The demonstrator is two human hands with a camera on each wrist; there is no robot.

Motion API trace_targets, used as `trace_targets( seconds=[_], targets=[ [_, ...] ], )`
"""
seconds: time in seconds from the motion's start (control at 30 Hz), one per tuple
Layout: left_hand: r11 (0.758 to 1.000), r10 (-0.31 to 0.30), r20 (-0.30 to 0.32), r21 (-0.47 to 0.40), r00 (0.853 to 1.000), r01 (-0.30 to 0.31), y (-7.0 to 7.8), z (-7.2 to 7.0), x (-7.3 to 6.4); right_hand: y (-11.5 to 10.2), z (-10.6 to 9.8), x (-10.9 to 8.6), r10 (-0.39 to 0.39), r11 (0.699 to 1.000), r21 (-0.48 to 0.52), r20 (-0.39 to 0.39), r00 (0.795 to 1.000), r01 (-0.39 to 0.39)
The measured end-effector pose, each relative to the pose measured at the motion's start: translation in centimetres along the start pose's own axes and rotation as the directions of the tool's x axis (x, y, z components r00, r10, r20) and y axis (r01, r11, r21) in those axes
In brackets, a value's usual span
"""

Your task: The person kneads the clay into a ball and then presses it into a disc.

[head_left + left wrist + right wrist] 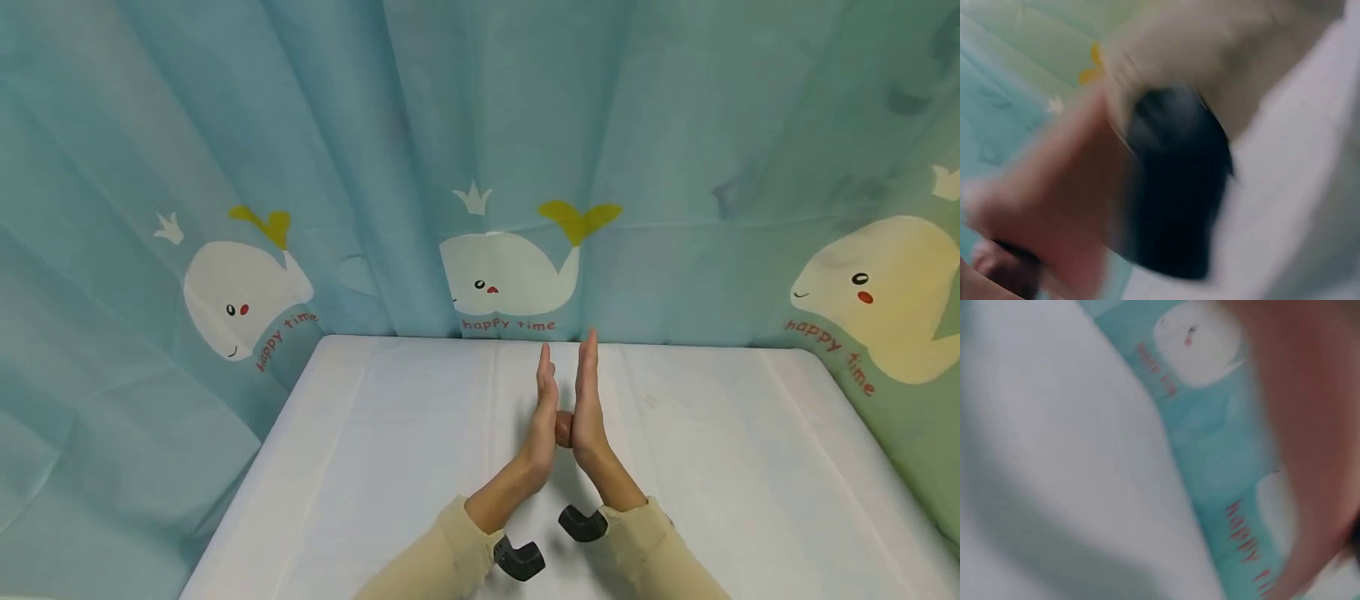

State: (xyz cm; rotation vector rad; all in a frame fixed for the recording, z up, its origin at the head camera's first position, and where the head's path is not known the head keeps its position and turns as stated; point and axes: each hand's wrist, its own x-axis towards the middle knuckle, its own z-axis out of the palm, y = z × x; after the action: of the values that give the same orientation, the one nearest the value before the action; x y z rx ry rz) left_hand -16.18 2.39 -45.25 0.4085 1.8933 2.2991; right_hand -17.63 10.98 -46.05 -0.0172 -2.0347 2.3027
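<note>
A small, rounded brown lump (564, 428) sits between the two palms above the white table. My left hand (545, 421) presses against its left side, palm inward, fingers straight and pointing away. From the other side my right hand (590, 408) presses on it with straight fingers, and a gap shows between the two sets of fingertips. Part of the lump (1007, 269) also appears, blurred, beside my left hand (1047, 206) in the left wrist view. In the right wrist view a blurred part of my right hand (1310, 412) shows, and the lump cannot be made out.
A white-covered table (405, 433) lies beneath the hands. Behind it hangs a blue-green curtain (360, 150) printed with white whales and lettering. Black curved mounts, one on the left wrist (519, 558) and one on the right (582, 524), stick out between the cream sleeves.
</note>
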Motion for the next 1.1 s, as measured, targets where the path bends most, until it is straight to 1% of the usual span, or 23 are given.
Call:
trace_targets(
  seconds=[0.03,0.07,0.13,0.2,0.3,0.33,0.37,0.4,0.43,0.5,0.57,0.63,0.7,0.73,0.8,0.9,0.97,1.03,1.1],
  targets=[
    [1.000,0.001,0.010,-0.007,1.000,-0.001,0.2,0.1,-0.1,0.4,-0.2,0.1,0.016,1.000,0.015,-0.010,1.000,-0.016],
    [1.000,0.005,0.012,-0.011,1.000,-0.005,0.4,0.1,-0.2,0.8,-0.3,0.0,0.015,1.000,0.018,-0.016,1.000,-0.015],
    [1.000,0.007,-0.007,-0.029,1.000,-0.007,0.5,0.0,0.0,1.3,-0.1,-0.4,-0.019,0.999,0.035,0.007,1.000,0.018],
    [0.999,0.003,-0.067,-0.033,0.998,-0.005,0.3,-0.4,0.5,1.5,0.5,-1.3,-0.075,0.997,0.025,0.045,0.996,0.074],
    [1.000,0.010,-0.158,-0.003,0.987,-0.010,-0.5,-1.2,1.4,1.2,1.7,-2.8,-0.144,0.989,-0.002,0.098,0.985,0.145],
    [1.000,0.023,-0.173,0.017,0.985,-0.020,-0.8,-1.4,1.6,0.9,1.9,-3.2,-0.158,0.987,-0.010,0.108,0.981,0.160],
    [0.999,0.030,-0.175,0.034,0.984,-0.025,-1.1,-1.6,1.8,0.6,2.1,-3.5,-0.169,0.985,-0.017,0.112,0.979,0.172],
    [0.998,0.047,-0.161,0.056,0.986,-0.038,-1.4,-1.7,1.8,0.3,2.2,-3.5,-0.181,0.983,-0.022,0.109,0.977,0.184],
    [0.997,0.051,-0.134,0.069,0.990,-0.042,-1.6,-1.7,1.7,0.0,2.1,-3.3,-0.186,0.982,-0.025,0.100,0.977,0.189],
    [0.994,0.057,-0.069,0.096,0.996,-0.050,-1.8,-1.5,1.2,-0.5,1.7,-2.6,-0.167,0.986,-0.014,0.074,0.983,0.169],
    [0.994,0.057,-0.014,0.089,0.998,-0.055,-1.7,-1.0,0.6,-0.3,1.1,-1.6,-0.122,0.992,-0.011,0.046,0.992,0.122],
    [0.996,0.065,0.013,0.054,0.998,-0.065,-1.1,-0.7,0.1,0.3,0.5,-1.0,-0.052,0.999,0.016,0.030,0.998,0.052],
    [0.996,0.084,0.009,0.010,0.996,-0.084,-0.2,-0.5,-0.1,1.3,0.2,-1.0,-0.012,0.999,0.033,0.032,0.999,0.011],
    [0.995,0.095,0.001,-0.009,0.995,-0.095,0.2,-0.5,0.0,1.7,0.3,-1.3,-0.011,1.000,0.026,0.039,0.999,0.010],
    [0.994,0.104,-0.031,-0.029,0.994,-0.105,0.6,-0.6,0.2,2.3,0.7,-2.3,-0.035,0.999,0.042,0.059,0.998,0.032],
    [0.997,0.075,-0.106,0.006,0.992,-0.075,-0.1,-1.0,0.8,2.0,1.7,-4.0,-0.110,0.994,0.024,0.082,0.991,0.108],
    [0.999,0.052,-0.136,0.022,0.989,-0.049,-0.8,-1.3,1.0,1.2,2.1,-4.7,-0.143,0.989,0.033,0.084,0.986,0.141],
    [0.999,0.034,-0.121,0.032,0.992,-0.031,-1.1,-1.1,0.8,0.3,1.9,-4.5,-0.157,0.987,0.034,0.071,0.985,0.154],
    [0.999,0.029,-0.063,0.032,0.998,-0.028,-1.0,-0.5,0.3,-0.3,1.2,-3.6,-0.154,0.986,0.076,0.042,0.987,0.151]
  ],
)
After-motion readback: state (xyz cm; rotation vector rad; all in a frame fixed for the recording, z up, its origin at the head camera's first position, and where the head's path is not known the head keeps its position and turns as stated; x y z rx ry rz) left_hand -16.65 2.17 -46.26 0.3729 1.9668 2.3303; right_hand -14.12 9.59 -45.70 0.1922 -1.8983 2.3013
